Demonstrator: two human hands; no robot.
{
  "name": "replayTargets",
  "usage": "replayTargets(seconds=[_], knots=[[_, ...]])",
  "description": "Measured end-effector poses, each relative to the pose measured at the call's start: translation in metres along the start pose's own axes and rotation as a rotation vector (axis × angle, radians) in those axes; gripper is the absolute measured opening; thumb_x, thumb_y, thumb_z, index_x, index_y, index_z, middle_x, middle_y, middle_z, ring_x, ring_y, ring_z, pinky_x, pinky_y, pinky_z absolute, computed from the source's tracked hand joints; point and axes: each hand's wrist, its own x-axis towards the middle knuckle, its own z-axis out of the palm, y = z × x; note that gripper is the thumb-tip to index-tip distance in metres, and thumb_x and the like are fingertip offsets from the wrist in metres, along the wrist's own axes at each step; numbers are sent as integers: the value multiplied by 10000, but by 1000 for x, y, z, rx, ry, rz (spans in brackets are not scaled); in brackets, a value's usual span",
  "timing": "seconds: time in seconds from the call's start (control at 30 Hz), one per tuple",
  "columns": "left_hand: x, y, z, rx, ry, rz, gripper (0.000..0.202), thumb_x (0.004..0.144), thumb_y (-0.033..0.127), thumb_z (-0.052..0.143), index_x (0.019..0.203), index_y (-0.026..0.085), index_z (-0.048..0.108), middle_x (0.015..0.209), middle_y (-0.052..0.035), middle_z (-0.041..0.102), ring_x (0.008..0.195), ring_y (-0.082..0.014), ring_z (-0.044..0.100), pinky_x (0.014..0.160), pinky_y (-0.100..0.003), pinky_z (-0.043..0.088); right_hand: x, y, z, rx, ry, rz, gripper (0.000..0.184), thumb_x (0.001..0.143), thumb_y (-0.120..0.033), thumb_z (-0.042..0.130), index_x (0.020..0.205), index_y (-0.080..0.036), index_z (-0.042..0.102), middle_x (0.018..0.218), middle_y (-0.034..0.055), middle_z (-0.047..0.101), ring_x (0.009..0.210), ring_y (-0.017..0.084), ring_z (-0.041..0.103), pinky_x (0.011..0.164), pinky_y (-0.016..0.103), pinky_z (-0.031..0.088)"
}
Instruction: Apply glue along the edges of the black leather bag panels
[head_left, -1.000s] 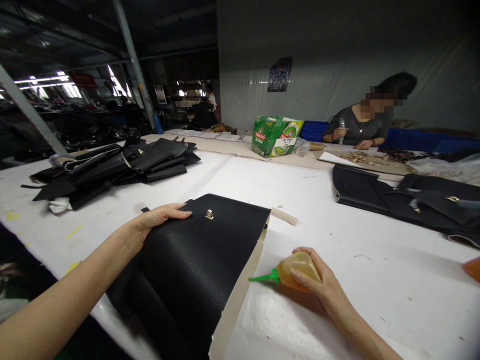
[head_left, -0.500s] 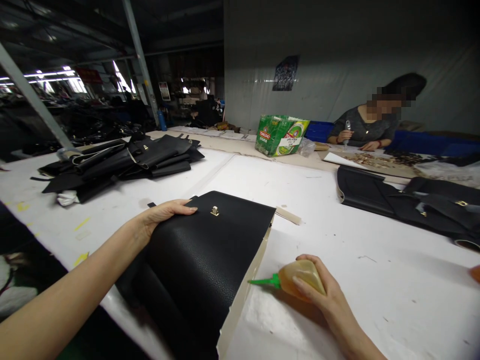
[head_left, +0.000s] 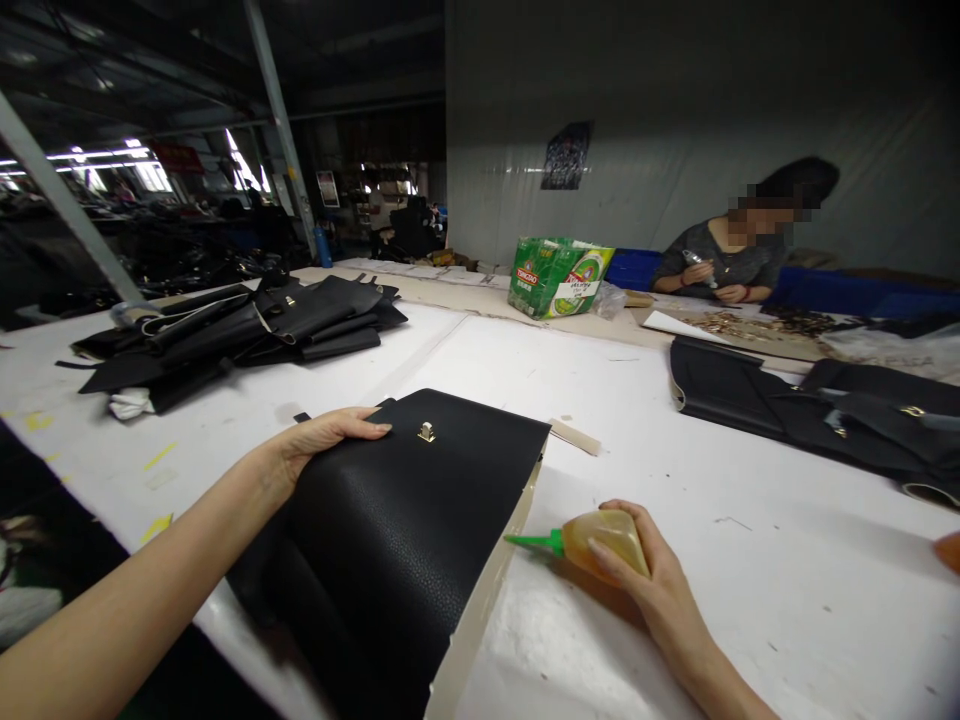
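A black leather bag panel with a gold clasp lies over the near edge of the white table, its pale backing showing along the right side. My left hand grips the panel's far left edge, thumb on top and fingers hidden beneath. In my right hand is a glue bottle of amber liquid, lying on its side. Its green nozzle points left, and the tip is at the pale edge of the panel; whether it touches I cannot tell.
Black leather pieces are heaped on the left of the white table; more black pieces lie at the right. A green carton stands at the back. Behind the table's far right side a person works near small metal parts.
The nozzle tip has moved a little up along the panel's right edge, away from me. My left hand keeps its hold. The co-worker's hands have shifted.
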Motion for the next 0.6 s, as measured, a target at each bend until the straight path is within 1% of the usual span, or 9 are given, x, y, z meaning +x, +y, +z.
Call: replayTargets(seconds=[0.07,0.1,0.13,0.17,0.23,0.3,0.43,0.47,0.6], knots=[[0,0,-3,-4,-4,-17,441,703,155,722,1140,139,663,1047,-163,729,904,-298,698,836,-370,534,2,0,-1,22,-118,-7,471,775,-551,649,1089,-260,453,854,1,599,734,245,586,651,307,464],[1,0,-3,-4,-4,-26,445,710,160,718,1150,141,657,1045,-163,730,900,-295,699,831,-368,535,4,1,-2,28,-145,-11,462,784,-543,647,1093,-260,453,849,-3,599,733,241,585,650,302,462],[1,0,-3,-2,-8,-34,445,717,160,713,1158,142,653,1043,-163,730,894,-290,701,826,-363,537,8,2,-4,23,-136,-18,451,794,-534,648,1095,-261,452,854,-7,597,742,237,584,655,297,459],[2,0,-3,2,-12,-38,442,722,157,708,1160,140,651,1043,-163,730,888,-285,703,822,-356,537,13,4,-6,9,-93,-31,442,799,-526,652,1092,-262,452,869,-9,593,757,233,582,661,293,455],[4,0,-2,7,-20,-37,431,719,146,708,1147,131,657,1037,-164,731,891,-283,703,814,-338,538,24,8,-12,-32,36,-66,439,797,-523,667,1081,-262,457,908,-7,582,793,230,573,681,288,447],[7,0,-2,-5,-20,-37,422,701,147,723,1119,126,670,1018,-161,737,912,-294,697,812,-331,538,31,11,-17,-44,77,-85,442,800,-522,672,1082,-260,456,929,-2,575,809,232,569,691,292,445],[12,-2,-2,-32,-6,-61,441,650,171,764,1083,132,686,991,-156,745,926,-321,692,812,-346,541,32,13,-20,-15,-80,-63,436,825,-523,645,1105,-259,440,895,-1,575,777,235,571,677,306,449],[13,-3,-2,-31,-3,-63,448,643,174,768,1082,134,687,993,-157,745,922,-322,693,812,-349,542,33,13,-20,-21,-83,-61,437,827,-525,643,1108,-258,441,893,0,575,775,237,572,677,310,447],[17,-5,0,-17,10,-62,462,634,181,775,1086,147,688,987,-152,747,916,-325,695,818,-364,545,42,13,-25,-93,103,-108,463,797,-545,671,1093,-256,463,936,8,567,823,248,566,710,325,438]])
